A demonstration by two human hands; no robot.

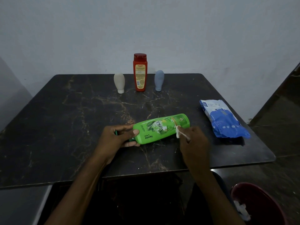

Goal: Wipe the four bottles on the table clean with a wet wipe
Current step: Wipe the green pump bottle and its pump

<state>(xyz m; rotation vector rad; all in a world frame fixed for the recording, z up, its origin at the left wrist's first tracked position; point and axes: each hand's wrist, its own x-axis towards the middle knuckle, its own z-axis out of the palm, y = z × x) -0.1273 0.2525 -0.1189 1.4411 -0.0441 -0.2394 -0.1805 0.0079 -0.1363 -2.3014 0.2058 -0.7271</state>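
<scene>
A green bottle (162, 128) lies tilted on its side above the dark marble table (73, 127). My left hand (118, 138) grips its cap end. My right hand (194, 140) pinches a white wet wipe (178, 132) against the bottle's lower right side. At the back of the table stand a red bottle (140, 73), a small beige bottle (119, 82) on its left and a small blue-grey bottle (159, 80) on its right, all upright.
A blue and white pack of wet wipes (222, 118) lies on the table's right side. A dark red bin (259, 203) with crumpled white wipes stands on the floor at lower right. A pale wall rises behind the table.
</scene>
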